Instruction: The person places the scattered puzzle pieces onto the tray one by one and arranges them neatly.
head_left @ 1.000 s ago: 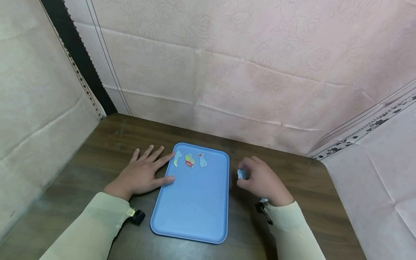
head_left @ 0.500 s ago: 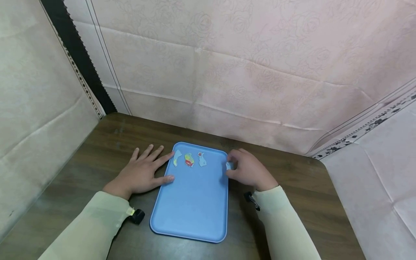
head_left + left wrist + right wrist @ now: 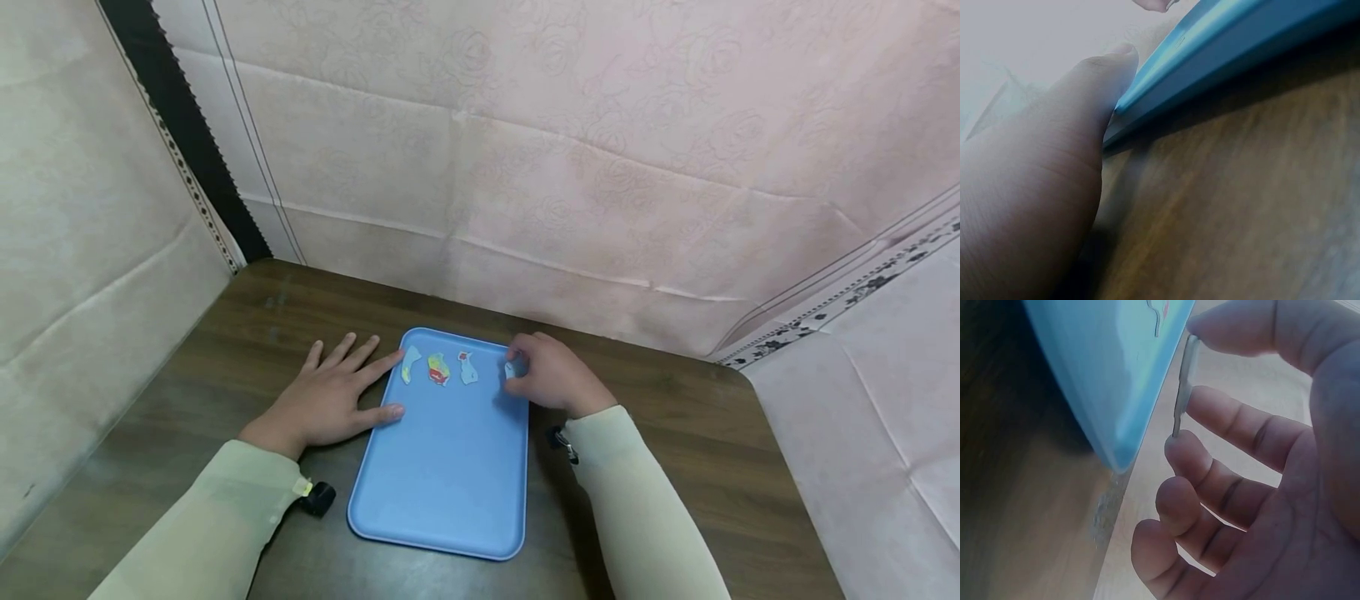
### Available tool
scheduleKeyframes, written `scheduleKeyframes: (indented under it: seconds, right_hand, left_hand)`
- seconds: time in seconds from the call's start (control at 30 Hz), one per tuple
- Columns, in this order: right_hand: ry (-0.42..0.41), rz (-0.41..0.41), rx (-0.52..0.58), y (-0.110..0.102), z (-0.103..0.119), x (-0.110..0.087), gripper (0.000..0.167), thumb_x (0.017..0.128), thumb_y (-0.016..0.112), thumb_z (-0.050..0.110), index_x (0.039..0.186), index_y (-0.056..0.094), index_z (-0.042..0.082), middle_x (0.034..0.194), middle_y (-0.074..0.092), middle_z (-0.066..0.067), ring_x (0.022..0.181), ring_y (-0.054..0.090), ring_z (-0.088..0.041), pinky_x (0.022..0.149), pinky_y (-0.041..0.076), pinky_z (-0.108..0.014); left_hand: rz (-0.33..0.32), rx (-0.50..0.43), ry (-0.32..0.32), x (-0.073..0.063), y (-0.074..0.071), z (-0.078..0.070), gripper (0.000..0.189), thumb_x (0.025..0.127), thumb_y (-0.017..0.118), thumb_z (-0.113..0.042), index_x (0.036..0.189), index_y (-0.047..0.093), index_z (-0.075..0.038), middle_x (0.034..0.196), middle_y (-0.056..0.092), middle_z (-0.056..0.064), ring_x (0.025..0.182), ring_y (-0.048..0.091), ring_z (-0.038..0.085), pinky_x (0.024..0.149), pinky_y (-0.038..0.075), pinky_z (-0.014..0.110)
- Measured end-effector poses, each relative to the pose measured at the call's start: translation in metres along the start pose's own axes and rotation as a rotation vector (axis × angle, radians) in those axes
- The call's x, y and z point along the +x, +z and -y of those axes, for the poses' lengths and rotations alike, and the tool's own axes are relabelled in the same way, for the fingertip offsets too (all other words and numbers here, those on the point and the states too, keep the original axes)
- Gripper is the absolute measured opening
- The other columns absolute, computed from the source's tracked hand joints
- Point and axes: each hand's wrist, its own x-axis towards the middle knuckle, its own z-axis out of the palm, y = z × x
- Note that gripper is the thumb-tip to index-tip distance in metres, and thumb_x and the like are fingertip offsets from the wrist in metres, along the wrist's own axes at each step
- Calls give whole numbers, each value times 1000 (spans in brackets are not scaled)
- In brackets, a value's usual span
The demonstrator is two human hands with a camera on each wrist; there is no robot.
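A blue tray (image 3: 442, 467) lies on the wooden table. Along its far end sit three flat cut-out pieces in a row: a pale blue and yellow one (image 3: 409, 365), a yellow and red one (image 3: 438, 370), and a pale blue one with a red spot (image 3: 468, 368). My left hand (image 3: 326, 400) is spread flat, its thumb and index fingertip touching the tray's left edge. Over the far right corner, my right hand (image 3: 558, 373) pinches a thin pale blue piece (image 3: 1186, 378) edge-on between thumb and fingers. Most of that piece is hidden by the fingers in the head view.
The dark wooden table (image 3: 675, 500) extends on both sides of the tray. Pale patterned cloth (image 3: 525, 167) hangs behind the table and along its sides. A small black wrist camera (image 3: 318, 500) sits at the left cuff, beside the tray.
My right hand has moved left with its thin piece, from beside the tray to over its far right corner. The left hand and the three pieces stay in place.
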Motion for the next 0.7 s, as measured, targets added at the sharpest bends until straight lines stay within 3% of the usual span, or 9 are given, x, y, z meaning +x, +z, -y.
scheduleKeyframes:
  seconds: [0.3,0.7]
  right_hand:
    - [-11,0,-19,5,9,14,35,90,87,24,122,75,18,109,68,-4,94,64,-23,77,58,-38]
    - [42,23,-28,12,19,24,38,92,88,24,127,75,15,118,70,-6,100,65,-25,78,61,-39]
  left_hand:
    - [2,2,2,1,1,1,98,97,42,-97,179,26,-45,188,24,13,175,11,51,133,-1,85]
    - [3,6,3,2,2,3,100,97,40,-99,179,26,-45,188,24,12,176,10,50,133,-1,85]
